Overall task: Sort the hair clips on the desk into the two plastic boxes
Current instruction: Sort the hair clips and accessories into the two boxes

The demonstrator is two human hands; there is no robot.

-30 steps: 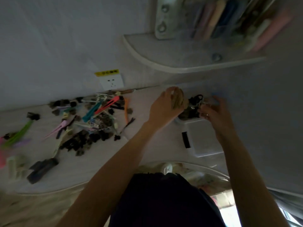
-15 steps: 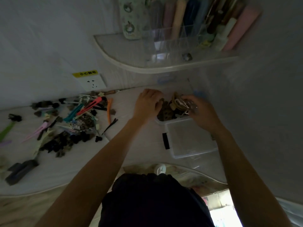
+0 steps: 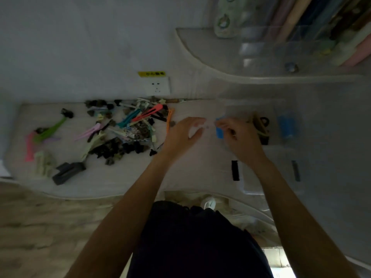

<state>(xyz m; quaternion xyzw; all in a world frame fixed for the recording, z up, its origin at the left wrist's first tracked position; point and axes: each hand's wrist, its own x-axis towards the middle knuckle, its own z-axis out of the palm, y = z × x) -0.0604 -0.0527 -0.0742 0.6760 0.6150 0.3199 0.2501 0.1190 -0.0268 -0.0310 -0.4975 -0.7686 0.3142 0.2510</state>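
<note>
Both hands hover by the clear plastic box [image 3: 251, 109], the left hand [image 3: 183, 135] loosely spread, the right hand [image 3: 239, 137] curled on something too blurred to name, so she should steady it before reaching left for the hair clips [image 3: 128, 129] heaped on the desk [image 3: 120, 177].

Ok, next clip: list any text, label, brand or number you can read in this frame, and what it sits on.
Yellow rectangular sticker on the wall above the white wall socket: dark characters, too blurred to read.
Pale patterned packet on the curved white shelf: round printed marks only, no legible words.
Nothing else carries readable text.
</note>
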